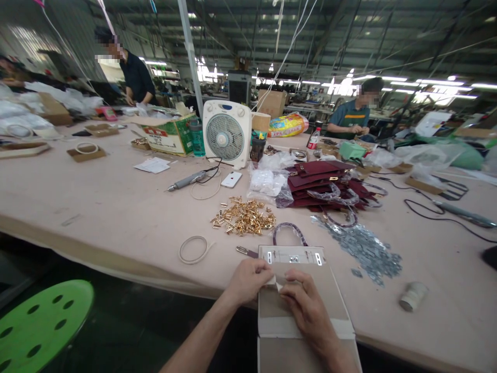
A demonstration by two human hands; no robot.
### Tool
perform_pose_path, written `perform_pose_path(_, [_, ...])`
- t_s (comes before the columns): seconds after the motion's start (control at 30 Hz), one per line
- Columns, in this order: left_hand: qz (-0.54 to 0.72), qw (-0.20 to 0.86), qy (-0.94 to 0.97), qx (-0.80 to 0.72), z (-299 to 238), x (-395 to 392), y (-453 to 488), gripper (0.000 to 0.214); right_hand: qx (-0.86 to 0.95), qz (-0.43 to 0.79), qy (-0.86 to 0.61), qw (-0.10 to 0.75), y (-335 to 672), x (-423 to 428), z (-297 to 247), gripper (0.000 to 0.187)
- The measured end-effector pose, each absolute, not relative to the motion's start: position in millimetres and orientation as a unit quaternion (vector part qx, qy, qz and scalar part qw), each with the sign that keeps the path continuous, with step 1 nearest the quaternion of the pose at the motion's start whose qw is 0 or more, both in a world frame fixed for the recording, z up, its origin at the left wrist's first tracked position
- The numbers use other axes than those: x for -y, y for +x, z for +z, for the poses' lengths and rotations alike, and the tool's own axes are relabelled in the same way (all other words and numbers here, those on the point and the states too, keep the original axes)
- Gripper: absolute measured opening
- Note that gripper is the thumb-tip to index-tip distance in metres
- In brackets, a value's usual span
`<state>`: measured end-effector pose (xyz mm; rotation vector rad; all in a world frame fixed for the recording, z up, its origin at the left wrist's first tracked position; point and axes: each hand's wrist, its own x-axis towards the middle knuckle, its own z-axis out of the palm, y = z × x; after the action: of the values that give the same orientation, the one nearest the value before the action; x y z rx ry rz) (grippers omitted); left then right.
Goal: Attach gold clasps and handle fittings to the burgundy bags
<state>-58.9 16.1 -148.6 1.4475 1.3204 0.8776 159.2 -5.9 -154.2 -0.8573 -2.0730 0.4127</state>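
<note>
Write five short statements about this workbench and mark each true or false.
1. The left hand and right hand both touch the beige panel at the table's near edge. True.
2. The gold fittings lie to the right of the silver pieces. False: the gold fittings lie to their left.
3. The fan stands upright on the table. True.
4. The phone lies on the green stool. False: it lies on the table, just in front of the fan.
5. The dark red bag parts are stacked beyond the silver pieces. True.
</note>
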Motion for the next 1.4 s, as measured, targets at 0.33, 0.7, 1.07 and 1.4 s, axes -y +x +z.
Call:
perform_pose_path(0.33, [0.315,0.408,0.707,-0.484,-129.5,-3.6,-65.7,0.018,0.783,0.242,-0.412,0.398,176.2,-2.7,-129.3,0.010])
perform_pose_path(0.7, [0.284,0.319,0.781,-0.455,-133.3,8.3,-65.5,0.014,0.788,0.327,-0.405,0.328,128.3,-72.1,-120.5,0.018])
perform_pose_path(1.07, [0.278,0.332,0.776,-0.458,-135.7,7.0,-67.8,0.015,0.799,0.323,-0.403,0.308,121.1,-80.0,-127.7,0.015])
perform_pose_path(1.4, [0.330,0.406,0.723,-0.451,-127.3,5.5,-71.0,0.020,0.820,0.256,-0.409,0.307,120.6,-83.3,-137.4,0.016])
